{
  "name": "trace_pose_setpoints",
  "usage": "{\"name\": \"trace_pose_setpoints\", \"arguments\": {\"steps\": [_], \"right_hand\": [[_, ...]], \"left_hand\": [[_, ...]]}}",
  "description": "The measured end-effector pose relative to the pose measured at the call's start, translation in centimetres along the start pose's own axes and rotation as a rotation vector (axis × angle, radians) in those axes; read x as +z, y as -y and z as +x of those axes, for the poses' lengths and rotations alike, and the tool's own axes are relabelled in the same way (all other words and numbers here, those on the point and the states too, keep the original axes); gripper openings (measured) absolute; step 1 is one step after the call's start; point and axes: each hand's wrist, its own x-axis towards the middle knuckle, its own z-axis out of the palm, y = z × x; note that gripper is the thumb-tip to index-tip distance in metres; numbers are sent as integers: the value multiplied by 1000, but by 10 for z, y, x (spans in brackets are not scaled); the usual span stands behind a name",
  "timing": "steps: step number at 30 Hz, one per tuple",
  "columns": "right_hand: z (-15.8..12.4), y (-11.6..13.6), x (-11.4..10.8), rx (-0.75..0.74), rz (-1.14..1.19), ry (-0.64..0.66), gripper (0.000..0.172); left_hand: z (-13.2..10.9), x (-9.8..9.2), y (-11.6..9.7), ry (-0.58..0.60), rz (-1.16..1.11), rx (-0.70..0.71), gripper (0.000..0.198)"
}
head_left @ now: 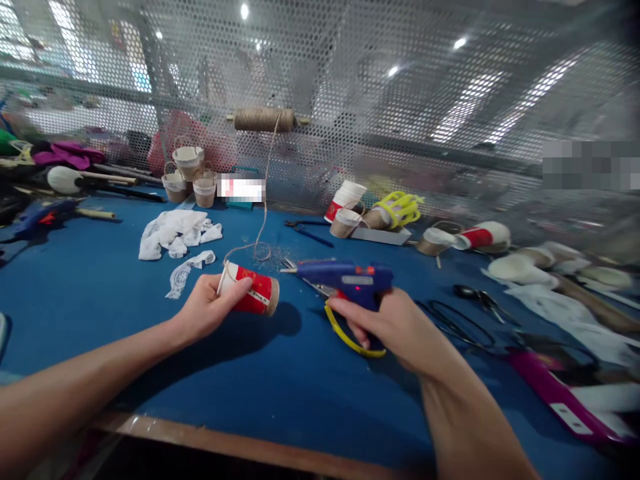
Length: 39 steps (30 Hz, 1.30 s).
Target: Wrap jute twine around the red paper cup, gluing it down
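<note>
My left hand (207,308) is closed around a red paper cup (253,291) lying on its side, its bottom end wrapped in jute twine. A strand of twine (265,200) runs from the cup up to a twine spool (264,119) mounted on the mesh panel. My right hand (395,327) grips a blue glue gun (347,278) with a yellow trigger loop, nozzle pointing left toward the cup, a short gap between them. Both hover just over the blue table (150,373).
White lace scraps (175,233) lie at left. Twine-wrapped cups (190,175) stand at the back; more cups (350,207) and a yellow piece (400,208) sit mid-back. Black scissors (460,320) and a magenta tool (560,393) lie at right. Another blue tool (40,217) rests far left.
</note>
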Motion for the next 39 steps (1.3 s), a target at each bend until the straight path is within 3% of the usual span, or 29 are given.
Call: {"name": "trace_pose_setpoints", "arguments": {"steps": [2, 4, 5, 9, 13, 17, 21, 24, 26, 27, 29, 32, 35, 39], "right_hand": [[18, -12, -6, 40, 90, -164, 27], [39, -27, -12, 150, 40, -341, 25], [50, -35, -15, 214, -10, -369, 25], [86, -62, -20, 291, -29, -356, 34], [104, -77, -18, 311, -88, -330, 37], [108, -76, -19, 231, -207, -351, 45], [97, -56, -19, 113, -305, -381, 48], [83, -24, -6, -16, -314, -310, 44], [76, 3, 12, -89, -296, -191, 45], [73, 16, 23, -151, -262, -69, 46], [70, 38, 46, -345, -137, 308, 54], [68, 55, 72, -357, 52, 533, 46], [67, 56, 78, -290, 317, 506, 28], [61, 49, 63, -318, 490, 255, 19]], "left_hand": [[-1, 0, 2, 27, 0, 4, 34], [-1, 1, 3, 48, -2, 10, 34], [-1, 1, 3, 56, -1, 14, 34], [-1, 1, 2, 59, -10, 1, 33], [0, -1, 1, 41, -71, -23, 34], [1, -3, 3, 64, -80, -34, 35], [0, -3, 3, 115, -23, -4, 36], [-2, -2, 2, 128, 33, 23, 36], [-4, -2, 2, 148, 95, 48, 38], [-4, -1, 3, 163, 133, 64, 39], [-6, -1, 5, 196, 205, 94, 40], [-6, -1, 7, 238, 254, 116, 38], [-5, -2, 4, 245, 206, 81, 35], [-3, -4, -7, 235, -14, -76, 33]]}}
